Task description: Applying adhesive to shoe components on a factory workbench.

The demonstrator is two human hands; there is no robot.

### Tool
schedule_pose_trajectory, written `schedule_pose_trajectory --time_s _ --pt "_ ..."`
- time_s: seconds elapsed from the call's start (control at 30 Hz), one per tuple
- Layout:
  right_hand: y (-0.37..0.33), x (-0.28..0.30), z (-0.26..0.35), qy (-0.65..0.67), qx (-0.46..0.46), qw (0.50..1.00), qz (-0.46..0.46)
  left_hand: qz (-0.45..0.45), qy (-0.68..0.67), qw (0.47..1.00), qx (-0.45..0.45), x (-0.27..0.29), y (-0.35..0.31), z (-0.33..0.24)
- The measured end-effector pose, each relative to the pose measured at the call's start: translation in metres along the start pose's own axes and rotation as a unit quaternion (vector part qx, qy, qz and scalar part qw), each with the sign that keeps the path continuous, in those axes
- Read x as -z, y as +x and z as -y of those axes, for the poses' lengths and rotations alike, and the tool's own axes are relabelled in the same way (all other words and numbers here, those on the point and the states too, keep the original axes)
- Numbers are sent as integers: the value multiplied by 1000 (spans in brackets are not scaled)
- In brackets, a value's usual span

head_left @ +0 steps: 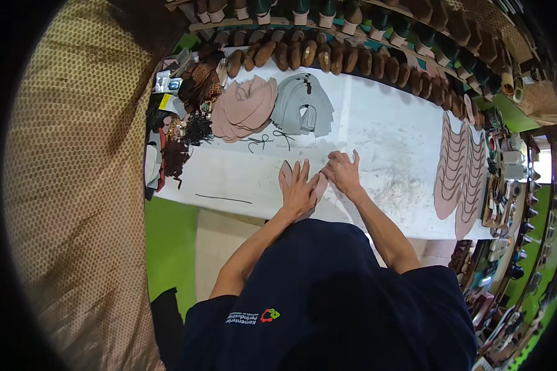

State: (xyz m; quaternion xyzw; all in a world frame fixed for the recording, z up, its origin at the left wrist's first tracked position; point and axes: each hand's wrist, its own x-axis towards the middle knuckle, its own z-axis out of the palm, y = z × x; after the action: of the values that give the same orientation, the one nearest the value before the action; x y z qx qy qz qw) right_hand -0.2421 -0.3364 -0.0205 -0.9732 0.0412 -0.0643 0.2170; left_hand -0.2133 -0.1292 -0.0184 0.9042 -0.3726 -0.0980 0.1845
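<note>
Looks mid-job to me, one piece in work. That's a flat pink piece [284,176], near the front edge of the worktop [377,105], partly hidden under the left hand [299,193], its ends showing either side. Left hand is palm down on it, fingers apart and fairly straight, pressing rather than gripping. Right hand [345,175] is just beside, fingers bent at the piece's right end; can't tell whether they pinch it or only touch. No tool visible in either hand. Beyond the hands: a loose pile of pink pieces [247,111], and just right of it a fanned grey stack [284,111] of horseshoe-shaped pieces. Far right, two overlapping rows of pink pieces [449,179] laid out neatly. My read: cutting is done, the current piece isn't finished, and plenty of handling is left. Can't tell which batch is processed and which is waiting; the neat rows could be either. Black cords [288,141] lie between the piles and the hands, a thin dark strip [223,198] near the front edge to the left, both apart from the hands.
</note>
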Motion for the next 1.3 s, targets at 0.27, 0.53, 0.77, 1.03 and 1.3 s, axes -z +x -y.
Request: schedule_pose_trajectory --time_s 0.27,0.53,0.77,1.03,1.3 --pt "5 3 -3 -4 -17 999 36 12 14 1000 1 5 4 -2" --pt "-1 8 -13 56 -11 996 62 18 15 1000 -2 6 5 -3" --pt "2 2 -11 54 -32 997 39 24 39 999 -9 2 6 0" --pt "14 -2 -7 50 -120 988 82 26 39 999 -18 3 10 1" --pt "32 12 -12 114 -247 951 148 24 -26 999 12 10 -2 2"
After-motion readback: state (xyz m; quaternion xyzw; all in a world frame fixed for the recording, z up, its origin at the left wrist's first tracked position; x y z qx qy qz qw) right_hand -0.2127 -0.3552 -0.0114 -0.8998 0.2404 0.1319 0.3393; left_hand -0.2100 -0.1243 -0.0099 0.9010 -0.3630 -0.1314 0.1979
